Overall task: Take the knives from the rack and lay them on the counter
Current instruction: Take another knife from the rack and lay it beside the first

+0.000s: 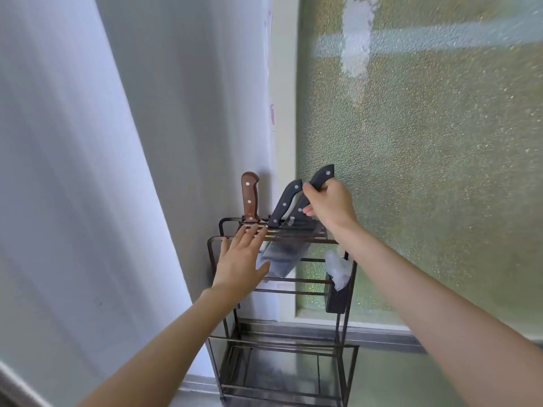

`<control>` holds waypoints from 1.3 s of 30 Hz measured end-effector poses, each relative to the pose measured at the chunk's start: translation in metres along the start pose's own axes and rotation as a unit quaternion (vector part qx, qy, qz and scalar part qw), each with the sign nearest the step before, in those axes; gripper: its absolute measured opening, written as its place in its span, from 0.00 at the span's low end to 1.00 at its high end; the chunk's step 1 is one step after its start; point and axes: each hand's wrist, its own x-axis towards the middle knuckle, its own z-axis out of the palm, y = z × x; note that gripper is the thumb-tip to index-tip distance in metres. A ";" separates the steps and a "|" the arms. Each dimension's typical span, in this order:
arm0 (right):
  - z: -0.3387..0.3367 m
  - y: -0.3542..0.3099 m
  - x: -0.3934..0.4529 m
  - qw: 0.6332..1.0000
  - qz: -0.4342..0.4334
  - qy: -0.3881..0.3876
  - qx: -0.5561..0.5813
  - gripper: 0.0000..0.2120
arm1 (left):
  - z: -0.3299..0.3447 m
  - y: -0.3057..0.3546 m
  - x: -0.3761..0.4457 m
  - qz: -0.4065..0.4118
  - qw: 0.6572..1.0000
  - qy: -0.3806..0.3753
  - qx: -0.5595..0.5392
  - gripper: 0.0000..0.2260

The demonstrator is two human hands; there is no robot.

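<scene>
**Cleaver half-drawn, blade still in the slots**

The right hand (pixel 329 205) is closed around the black-handled cleaver (pixel 296 230), which sits in the rack (pixel 342 292) top, handle leaning up-right, blade down-left. A skewed pull could jam it or topple the rack. The left hand (pixel 241 261), fingers spread, braces the rack's front-left top rail.

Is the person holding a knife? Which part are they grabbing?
Yes. The right hand grips the black handle of the rightmost knife, whose blade is still in the rack. The left hand is open against the rack, holding nothing.
</scene>
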 end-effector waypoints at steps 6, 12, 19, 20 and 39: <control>-0.030 -0.037 -0.004 0.998 -0.040 0.040 0.034 0.10 | -0.018 0.011 -0.001 -0.032 0.996 0.032 -0.076 0.23; -0.079 -0.043 -0.026 0.990 -0.069 0.067 0.100 0.07 | -0.074 0.072 0.011 -0.194 0.778 -0.111 -0.587 0.26; -0.160 -0.030 -0.061 0.969 -0.090 0.068 0.220 0.07 | -0.079 0.153 0.030 -0.200 0.644 -0.242 -0.697 0.17; -0.174 -0.024 -0.066 0.966 -0.087 0.057 0.237 0.06 | -0.078 0.165 0.030 -0.198 0.633 -0.251 -0.705 0.13; -0.326 0.167 -0.201 0.927 0.177 0.060 -0.324 0.13 | 0.093 0.378 -0.013 -0.050 0.714 -0.333 -0.614 0.08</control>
